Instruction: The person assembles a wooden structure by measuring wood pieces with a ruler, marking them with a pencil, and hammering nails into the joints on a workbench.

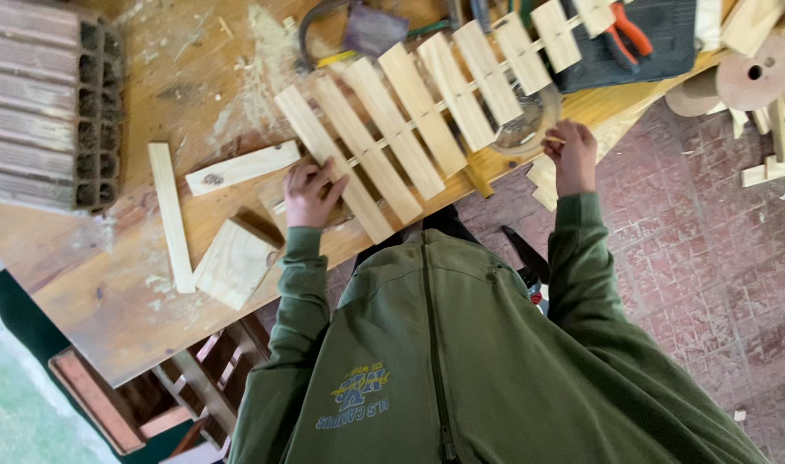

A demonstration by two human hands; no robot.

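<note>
Slatted wooden panel (pixel 427 103): lying diagonally across the table (pixel 109 318), pale pine slats joined by thin rails. Your left hand (pixel 311 193) is pressing down flat, fingers spread, on its lower end slat. Your right hand (pixel 571 155) is closing in a pinch on a small pale sliver at the panel's far edge, just beside a clear tape roll (pixel 525 129). Loose wood strip (pixel 171 215) and square pine block (pixel 236 262): lying left of your left hand. Hollow clay brick (pixel 48 103): sitting top left. Orange-handled pliers (pixel 626 33): resting on a dark case.
</note>
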